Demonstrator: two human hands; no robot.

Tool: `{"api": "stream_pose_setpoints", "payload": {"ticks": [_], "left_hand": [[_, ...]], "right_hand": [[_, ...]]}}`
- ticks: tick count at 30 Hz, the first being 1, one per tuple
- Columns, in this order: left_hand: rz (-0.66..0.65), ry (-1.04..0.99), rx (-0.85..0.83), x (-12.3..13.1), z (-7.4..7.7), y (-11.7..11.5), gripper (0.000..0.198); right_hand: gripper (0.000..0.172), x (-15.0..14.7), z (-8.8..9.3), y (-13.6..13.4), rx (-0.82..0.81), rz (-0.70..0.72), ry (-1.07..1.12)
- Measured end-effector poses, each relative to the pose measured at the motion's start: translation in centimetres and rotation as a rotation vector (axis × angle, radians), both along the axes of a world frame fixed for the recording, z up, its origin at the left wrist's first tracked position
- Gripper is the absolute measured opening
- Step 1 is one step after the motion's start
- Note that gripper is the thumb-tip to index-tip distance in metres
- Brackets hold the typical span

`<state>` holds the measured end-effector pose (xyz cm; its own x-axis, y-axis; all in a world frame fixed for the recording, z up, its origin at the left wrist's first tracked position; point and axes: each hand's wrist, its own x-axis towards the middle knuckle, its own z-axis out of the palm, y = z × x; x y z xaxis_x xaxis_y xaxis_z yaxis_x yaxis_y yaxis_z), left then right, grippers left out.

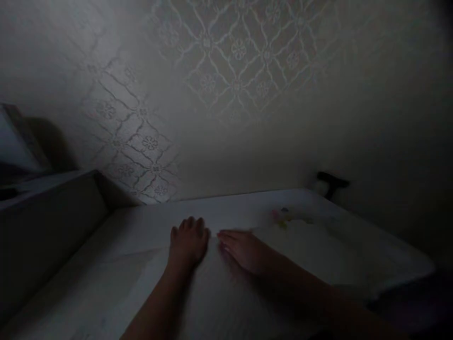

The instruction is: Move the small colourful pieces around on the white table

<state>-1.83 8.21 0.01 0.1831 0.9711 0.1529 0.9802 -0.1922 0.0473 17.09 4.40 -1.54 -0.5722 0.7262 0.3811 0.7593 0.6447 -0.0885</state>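
Observation:
The view is dark and soft. A pale white sheet (215,297), perhaps cloth or paper, lies over the white tabletop (155,215) in front of me. My left hand (189,238) is closed at the sheet's far edge, knuckles up and fingers curled over it. Close beside it, my right hand (244,248) points leftward with its fingers pressed together on the same edge. Its thumb side is blurred. A short bit of the sheet's edge shows between the two hands. The undersides of both hands are hidden.
Small pink and yellow marks or items (282,219) are at the back right of the tabletop. A dark T-shaped object (331,183) stands beyond the right edge. A box-like raised side (53,231) borders the left. Patterned wallpaper (237,87) covers the wall behind.

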Motion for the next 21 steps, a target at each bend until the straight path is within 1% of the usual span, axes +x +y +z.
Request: {"api": "stream_pose_setpoints", "payload": {"ticks": [2, 4, 7, 10, 12, 13, 14, 16, 17, 19, 21], "left_hand": [[0.002, -0.005, -0.004, 0.0, 0.1, -0.1, 0.051], [0.004, -0.009, -0.005, 0.0, 0.2, -0.1, 0.051], [0.0, -0.005, -0.009, 0.1, 0.3, -0.1, 0.051], [0.006, -0.015, -0.013, 0.0, 0.1, 0.0, 0.051], [0.007, -0.026, -0.009, 0.0, 0.1, 0.1, 0.051], [0.007, -0.031, -0.007, 0.0, 0.1, 0.1, 0.051], [0.0, -0.033, -0.003, 0.0, 0.1, 0.1, 0.05], [0.004, -0.031, -0.008, 0.0, 0.2, 0.0, 0.05], [0.008, -0.028, -0.012, 0.0, 0.2, 0.0, 0.05], [0.009, -0.018, -0.018, 0.0, 0.2, 0.1, 0.051], [0.009, -0.01, -0.022, -0.1, 0.1, 0.2, 0.052]], "right_hand": [[0.028, -0.1, 0.5, -0.1, -0.083, 0.002, -0.032], [0.024, 0.6, 1.1, -1.0, -0.128, 0.002, -0.055], [0.027, 2.9, 1.8, -3.3, -0.112, -0.016, -0.011], [0.03, 6.6, 1.7, -4.7, -0.029, -0.099, 0.086], [0.028, 9.9, 1.2, -4.3, 0.085, -0.216, 0.125], [0.03, 11.6, 0.8, -3.8, 0.142, -0.267, 0.144], [0.032, 13.2, 0.3, -3.2, 0.176, -0.324, 0.156], [0.032, 15.9, -0.6, -1.7, 0.187, -0.461, 0.157], [0.033, 16.9, -1.1, -1.0, 0.189, -0.54, 0.156], [0.035, 18.2, -2.0, 0.0, 0.176, -0.65, 0.142], [0.036, 18.5, -2.6, 0.4, 0.18, -0.681, 0.113]]}}
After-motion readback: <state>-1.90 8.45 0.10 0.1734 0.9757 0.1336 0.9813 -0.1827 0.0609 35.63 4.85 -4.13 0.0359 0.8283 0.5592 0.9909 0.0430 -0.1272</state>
